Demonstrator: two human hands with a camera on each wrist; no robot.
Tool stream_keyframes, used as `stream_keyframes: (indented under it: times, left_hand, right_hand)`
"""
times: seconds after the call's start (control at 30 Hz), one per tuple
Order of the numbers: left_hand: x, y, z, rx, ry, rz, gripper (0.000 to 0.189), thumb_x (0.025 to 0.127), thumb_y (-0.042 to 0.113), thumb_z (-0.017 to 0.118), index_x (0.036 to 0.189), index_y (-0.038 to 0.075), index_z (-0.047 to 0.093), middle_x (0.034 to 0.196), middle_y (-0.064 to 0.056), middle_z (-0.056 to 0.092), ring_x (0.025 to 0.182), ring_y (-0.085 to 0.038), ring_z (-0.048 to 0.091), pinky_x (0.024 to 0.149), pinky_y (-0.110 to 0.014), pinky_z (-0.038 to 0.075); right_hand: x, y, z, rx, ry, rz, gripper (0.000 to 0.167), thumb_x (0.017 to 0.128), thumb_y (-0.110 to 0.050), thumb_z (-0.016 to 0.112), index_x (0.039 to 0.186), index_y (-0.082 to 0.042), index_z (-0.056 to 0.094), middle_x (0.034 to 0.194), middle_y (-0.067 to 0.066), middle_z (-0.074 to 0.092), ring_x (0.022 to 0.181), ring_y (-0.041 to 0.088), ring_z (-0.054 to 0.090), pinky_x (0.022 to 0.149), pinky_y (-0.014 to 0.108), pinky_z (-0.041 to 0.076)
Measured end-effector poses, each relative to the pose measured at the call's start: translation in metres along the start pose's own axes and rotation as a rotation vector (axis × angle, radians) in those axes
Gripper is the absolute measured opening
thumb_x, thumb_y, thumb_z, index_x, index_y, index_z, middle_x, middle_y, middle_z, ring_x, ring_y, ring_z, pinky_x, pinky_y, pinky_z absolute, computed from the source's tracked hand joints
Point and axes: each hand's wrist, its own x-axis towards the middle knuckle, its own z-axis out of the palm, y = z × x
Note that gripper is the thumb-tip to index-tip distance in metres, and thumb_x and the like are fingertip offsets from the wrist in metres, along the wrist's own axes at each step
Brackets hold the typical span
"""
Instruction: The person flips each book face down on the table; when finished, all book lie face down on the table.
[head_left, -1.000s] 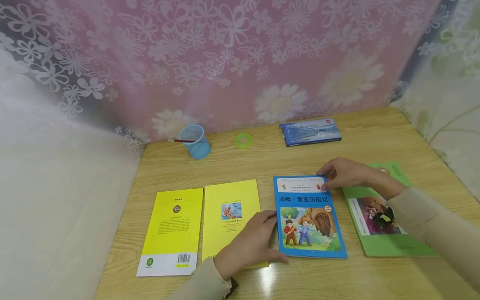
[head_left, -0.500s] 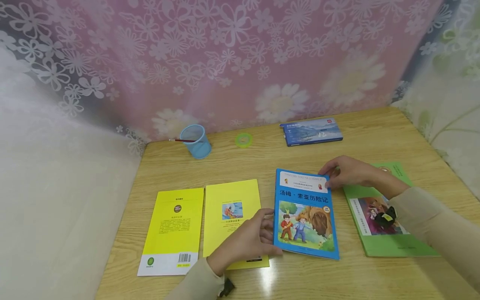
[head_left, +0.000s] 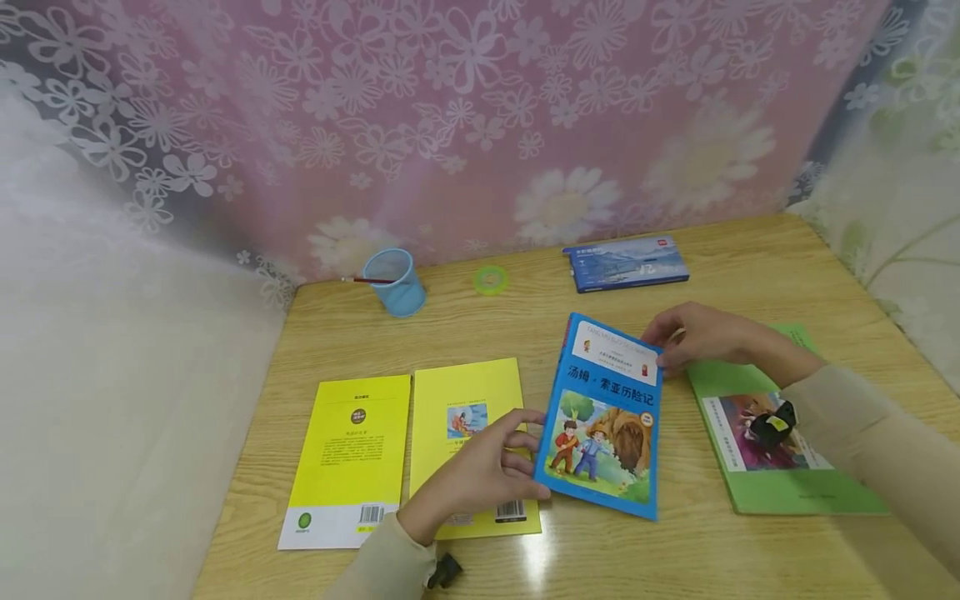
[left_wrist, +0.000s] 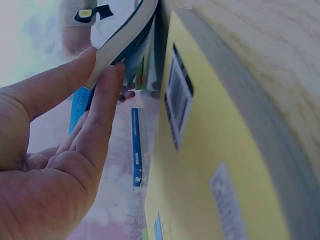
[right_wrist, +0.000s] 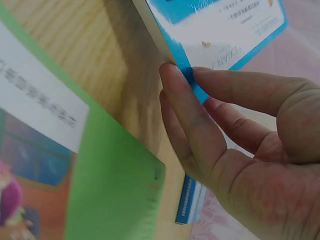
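A blue paperback book (head_left: 600, 417), cover up with two cartoon figures on it, is tilted between my two hands. My left hand (head_left: 480, 467) pinches its lower left corner; in the left wrist view the thumb and fingers of that hand (left_wrist: 60, 170) lie on either side of the page block. With thumb and fingers my right hand (head_left: 697, 337) pinches the upper right corner, clearly seen in the right wrist view on the blue cover (right_wrist: 185, 75). The left forearm passes over a yellow book (head_left: 465, 383), and a green book (head_left: 810, 492) lies under the right forearm.
Another yellow book (head_left: 348, 450) with a white lower band lies at the far left of the wooden table (head_left: 337, 342). Along the back stand a blue mesh pen cup (head_left: 401, 292) with a pencil, a green tape roll (head_left: 491, 281) and a flat blue box (head_left: 628, 265).
The blue book has risen from lying flat to tilted and has turned clockwise. Its top has moved away from me. My left hand has shifted slightly left, its fingers closing on the book's edge.
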Motion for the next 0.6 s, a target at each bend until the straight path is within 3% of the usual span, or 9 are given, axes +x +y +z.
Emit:
stream_keyframes:
  times: [0.33,0.6]
  left_hand:
    - [-0.007,0.009,-0.013,-0.003,0.008,0.101,0.083,0.090,0.000,0.080,0.157,0.035,0.046,0.135,-0.006,0.074,0.107,-0.009,0.076,0.091,-0.025,0.063]
    - [-0.013,0.020,-0.019,0.031,0.056,0.177,0.051,0.098,0.007,0.073,0.144,0.022,0.056,0.134,-0.005,0.075,0.116,-0.012,0.074,0.101,-0.026,0.059]
  right_hand:
    - [-0.011,-0.007,-0.018,0.154,-0.031,-0.005,0.038,0.097,-0.004,0.072,0.131,0.007,0.058,0.116,0.020,0.063,0.101,0.025,0.071,0.089,0.040,0.065]
    - [-0.022,-0.014,-0.031,0.294,-0.061,0.008,0.037,0.099,-0.002,0.069,0.132,0.001,0.052,0.119,0.022,0.062,0.105,0.030,0.074,0.097,0.047,0.063]
